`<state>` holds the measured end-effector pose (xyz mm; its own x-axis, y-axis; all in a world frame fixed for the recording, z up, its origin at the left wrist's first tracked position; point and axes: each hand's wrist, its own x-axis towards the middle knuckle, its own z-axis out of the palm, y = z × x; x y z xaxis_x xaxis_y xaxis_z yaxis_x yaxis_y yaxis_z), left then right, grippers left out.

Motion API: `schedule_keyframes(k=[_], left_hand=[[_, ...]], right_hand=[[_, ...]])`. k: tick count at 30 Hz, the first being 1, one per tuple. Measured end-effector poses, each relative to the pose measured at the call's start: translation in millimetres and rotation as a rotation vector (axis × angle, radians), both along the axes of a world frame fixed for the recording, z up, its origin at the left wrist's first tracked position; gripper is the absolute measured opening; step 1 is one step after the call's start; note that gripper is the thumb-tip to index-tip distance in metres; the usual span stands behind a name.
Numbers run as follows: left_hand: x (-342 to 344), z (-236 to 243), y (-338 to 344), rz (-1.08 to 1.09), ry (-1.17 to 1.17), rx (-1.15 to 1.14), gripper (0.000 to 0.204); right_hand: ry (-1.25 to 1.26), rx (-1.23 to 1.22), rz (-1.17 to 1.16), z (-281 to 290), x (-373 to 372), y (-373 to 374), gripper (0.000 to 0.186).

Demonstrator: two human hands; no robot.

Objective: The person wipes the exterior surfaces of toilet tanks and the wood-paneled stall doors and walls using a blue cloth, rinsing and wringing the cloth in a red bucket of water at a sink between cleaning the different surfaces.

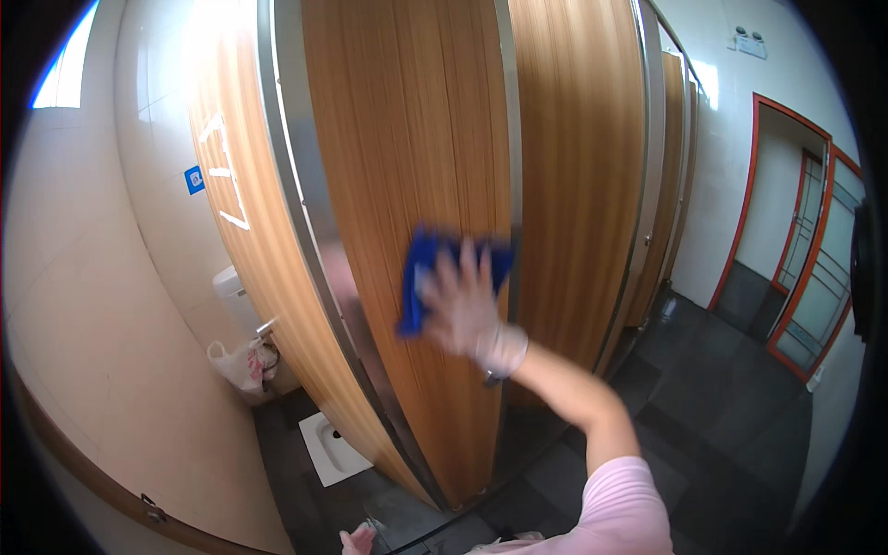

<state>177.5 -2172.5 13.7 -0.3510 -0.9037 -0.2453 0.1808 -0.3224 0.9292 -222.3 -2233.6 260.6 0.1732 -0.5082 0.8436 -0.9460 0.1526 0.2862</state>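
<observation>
The person's right hand (460,314), in a thin clear glove, lies over a blue cloth (413,294) against the wooden panel (407,139) in front of them. Its fingers (469,261) are apart, spread over the cloth rather than curled round it; both look a little blurred. The cloth sits on the panel's right half, its right corner reaching the metal strip (510,166) at the edge. A pink sleeve (624,509) covers the upper part of that arm.

The left hand (358,539) just shows at the lower edge, near the dark floor (689,398); I cannot tell whether its fingers are together or apart.

To the left, a wooden door (277,305) with white tape marks (222,171) stands beside a stall. In there I see a white squat toilet (317,455), a white tank (228,285) and a plastic bag (240,366) hanging beneath it. Far to the right is a red-framed glass door (819,273).
</observation>
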Motion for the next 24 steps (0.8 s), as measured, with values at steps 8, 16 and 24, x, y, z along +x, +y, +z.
schedule_keyframes(k=[8,16,24], left_hand=[[-52,77,-66,-0.277,-0.435,-1.106,0.041],[-182,152,-136,0.302,-0.548,-1.905,0.094],[-220,143,-149,0.526,-0.635,-1.914,0.067]], right_hand=[[0.046,0.042,0.162,-47,58,8,0.058],[0.245,-0.480,0.202,302,84,-48,0.064],[0.016,-0.397,0.125,459,99,-34,0.059]])
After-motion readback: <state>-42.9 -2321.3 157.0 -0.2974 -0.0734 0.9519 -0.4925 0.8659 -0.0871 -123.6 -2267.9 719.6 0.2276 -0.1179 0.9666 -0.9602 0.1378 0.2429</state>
